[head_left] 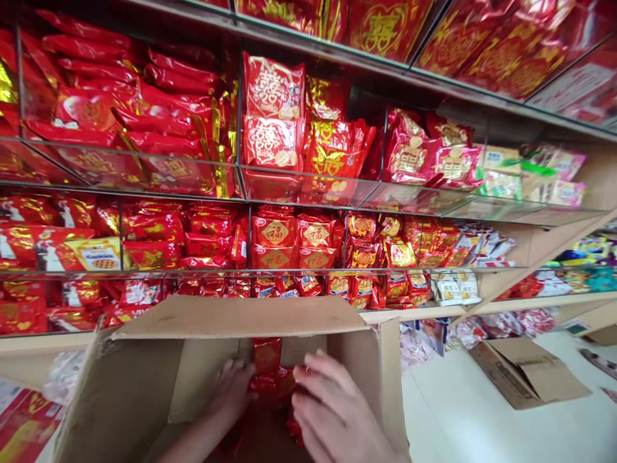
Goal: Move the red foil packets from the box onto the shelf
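Both my hands reach into an open cardboard box (130, 386) in front of me. Small red packets (267, 355) lie inside it, between the hands. My left hand (231, 389) is at the left side of the packets, fingers stretched toward them and slightly blurred. My right hand (332, 408) is on the other side, its fingers apart and a little bent, close against a red packet (294, 427). The right hand's thumb and the lower part of the box are hidden. Neither hand plainly grips a packet.
Shelves with clear dividers hold red packets (274, 241) right behind the box flap (236, 318). A yellow packet (99, 254) lies among them at left. A flattened carton (527, 373) rests on the white floor (448, 411) at right. Clear bags (65, 376) stand left.
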The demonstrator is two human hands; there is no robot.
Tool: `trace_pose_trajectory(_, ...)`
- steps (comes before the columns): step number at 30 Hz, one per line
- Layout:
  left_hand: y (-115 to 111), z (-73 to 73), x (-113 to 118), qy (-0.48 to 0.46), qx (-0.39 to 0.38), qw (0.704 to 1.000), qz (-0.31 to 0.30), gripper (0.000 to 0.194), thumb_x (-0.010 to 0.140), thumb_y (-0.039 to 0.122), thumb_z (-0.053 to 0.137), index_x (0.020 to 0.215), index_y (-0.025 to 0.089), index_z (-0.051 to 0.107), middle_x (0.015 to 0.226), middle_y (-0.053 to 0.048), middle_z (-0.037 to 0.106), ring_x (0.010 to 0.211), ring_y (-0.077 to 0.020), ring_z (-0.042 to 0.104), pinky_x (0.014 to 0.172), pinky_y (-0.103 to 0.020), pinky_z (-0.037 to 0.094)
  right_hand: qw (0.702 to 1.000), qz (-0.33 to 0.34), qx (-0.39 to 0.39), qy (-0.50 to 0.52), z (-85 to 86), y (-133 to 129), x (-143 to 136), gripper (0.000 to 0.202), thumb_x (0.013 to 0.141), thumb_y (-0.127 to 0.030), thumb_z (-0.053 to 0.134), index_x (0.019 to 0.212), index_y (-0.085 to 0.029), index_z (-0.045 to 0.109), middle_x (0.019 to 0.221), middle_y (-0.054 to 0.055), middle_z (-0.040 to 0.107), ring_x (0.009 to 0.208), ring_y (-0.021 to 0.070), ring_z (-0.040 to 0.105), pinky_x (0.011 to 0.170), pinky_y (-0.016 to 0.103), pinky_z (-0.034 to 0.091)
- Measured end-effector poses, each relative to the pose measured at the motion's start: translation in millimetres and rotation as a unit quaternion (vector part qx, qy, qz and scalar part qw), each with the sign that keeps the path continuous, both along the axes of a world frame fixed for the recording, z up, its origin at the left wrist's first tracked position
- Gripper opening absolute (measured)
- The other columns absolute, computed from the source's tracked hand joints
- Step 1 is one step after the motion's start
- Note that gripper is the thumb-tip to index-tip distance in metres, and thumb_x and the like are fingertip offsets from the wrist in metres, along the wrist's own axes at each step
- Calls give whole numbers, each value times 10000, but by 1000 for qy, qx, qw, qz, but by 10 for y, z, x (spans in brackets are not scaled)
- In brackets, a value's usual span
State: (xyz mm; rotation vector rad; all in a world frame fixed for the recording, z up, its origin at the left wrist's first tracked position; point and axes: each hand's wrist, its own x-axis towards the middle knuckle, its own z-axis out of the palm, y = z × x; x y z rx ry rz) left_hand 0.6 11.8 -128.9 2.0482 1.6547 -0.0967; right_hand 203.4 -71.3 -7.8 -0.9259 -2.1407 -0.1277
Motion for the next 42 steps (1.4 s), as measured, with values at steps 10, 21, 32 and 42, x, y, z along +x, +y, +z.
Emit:
trace_pose_trajectory(10, -58, 11, -309, -126, 4, 992, -21, 120, 690, 211, 519, 749, 235, 621, 720, 39, 661, 718, -165, 590, 648, -235, 388, 920, -108, -364, 99, -752, -129, -181, 195, 743, -85, 509, 861, -166, 641, 910, 61, 639, 858, 166, 572, 784, 290, 477)
trace_pose_trajectory(21, -45, 179, -494, -338, -22, 933, 124, 254, 733, 337, 497, 896, 196, 632, 914, -28, 716, 866, -212, 635, 798, -301, 464, 875, -126, -451, 124, -927, -79, -232, 148, 744, -154, 530, 828, -181, 649, 798, 44, 658, 761, 193, 616, 667, 285, 476)
trace_pose_trajectory(32, -559, 749, 51, -537, -106, 809, 214, 472, 728, 398, 592, 1139, 198, 474, 893, -23, 713, 795, -190, 654, 714, -302, 521, 834, -97, -420, 346, -722, 28, -441, 383, 873, -409, 352, 630, -161, 514, 586, 1, 537, 562, 112, 492, 533, 207, 389)
trace_pose_trajectory(42, -786, 858, 79, -631, -272, 638, 348, 505, 507, 513, 731, 878, 180, 649, 857, -57, 733, 929, -309, 624, 772, -394, 518, 942, -92, -257, 197, -416, -207, -191, 213, 862, -252, 379, 939, -187, 567, 834, 59, 658, 753, 153, 619, 665, 212, 494)
